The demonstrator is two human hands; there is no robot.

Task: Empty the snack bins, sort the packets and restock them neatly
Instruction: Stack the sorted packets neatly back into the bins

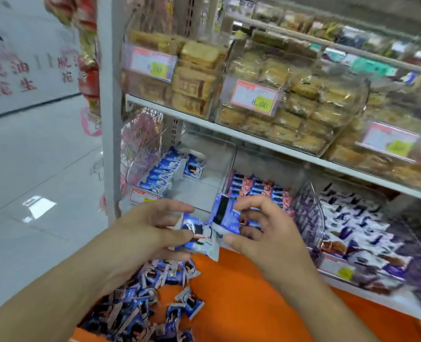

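blue-and-white foil snack packets are the matter here: the left hand [155, 225] pinches one flat packet [195, 233] between thumb and fingers, and the right hand [258, 228] grips a second blue packet [225, 215] by its lower edge, both held in front of the shelf and above the orange crate [241, 292]. the left packet lies nearly level, its long axis running left to right with the printed face up. the right packet stands close to upright, its long axis near vertical and tilted a little to the left, dark stripe facing the camera. the two packets touch or overlap at their near corners; which of the two is hard to tell.

the step looks like sorting and restocking. the clear plastic bin [204, 183] on the lower shelf holds a neat row of blue packets [160, 174] along its left side, with its right part bare, while a loose heap of similar packets [140, 304] sits in the crate below.

the next move probably calls for turning both packets to match the standing row, then setting them in just beside it. neighbouring bins hold pink-and-blue packets [261, 188] and purple packets [352, 225].
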